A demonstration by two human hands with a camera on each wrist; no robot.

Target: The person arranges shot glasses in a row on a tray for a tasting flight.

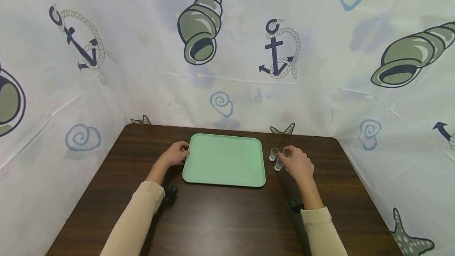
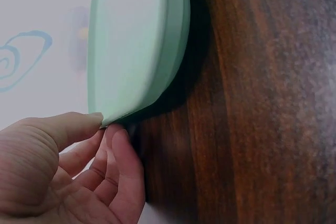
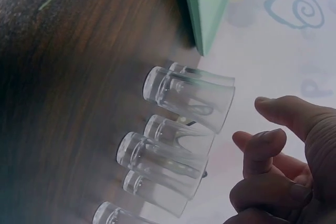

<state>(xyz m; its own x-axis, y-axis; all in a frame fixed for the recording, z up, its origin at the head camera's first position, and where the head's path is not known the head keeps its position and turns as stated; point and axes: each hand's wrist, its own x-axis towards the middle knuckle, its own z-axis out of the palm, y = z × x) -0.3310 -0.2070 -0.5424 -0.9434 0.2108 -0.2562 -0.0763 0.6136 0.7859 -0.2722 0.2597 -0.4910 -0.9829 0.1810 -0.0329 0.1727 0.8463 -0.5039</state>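
So far nothing sat on the green tray (image 1: 224, 160). Left hand (image 1: 175, 154) pinched its left edge. Right hand (image 1: 298, 164) hovered loosely curled, gripping nothing, by the small glasses (image 3: 189, 98) clustered right of the tray.
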